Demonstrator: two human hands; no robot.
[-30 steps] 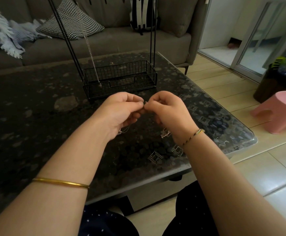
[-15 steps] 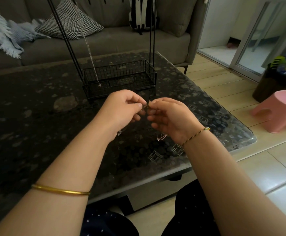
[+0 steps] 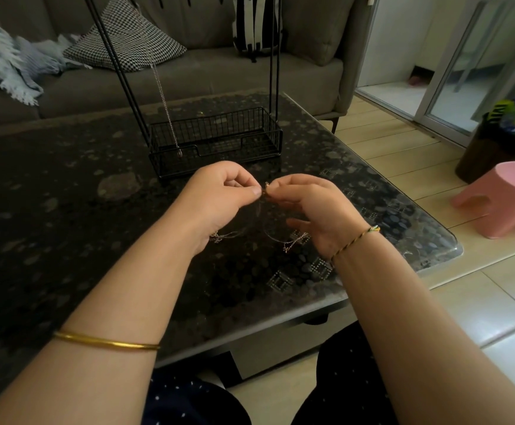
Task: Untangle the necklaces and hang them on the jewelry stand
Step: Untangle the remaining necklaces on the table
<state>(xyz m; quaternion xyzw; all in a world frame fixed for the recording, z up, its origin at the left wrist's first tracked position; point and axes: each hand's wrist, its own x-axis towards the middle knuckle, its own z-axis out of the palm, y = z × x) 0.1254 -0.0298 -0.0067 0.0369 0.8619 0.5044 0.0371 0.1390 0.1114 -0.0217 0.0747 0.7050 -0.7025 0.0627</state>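
Well inside table (image 3: 388,197) edge: necklace (image 3: 294,240)

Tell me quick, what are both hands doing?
Left hand: pinching the thin necklace chain.
Right hand: pinching the same chain.

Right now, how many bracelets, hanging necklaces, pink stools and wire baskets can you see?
Bracelets: 2 (gold bangle, braided cord)
Hanging necklaces: 1
Pink stools: 1
Wire baskets: 1
Total: 5
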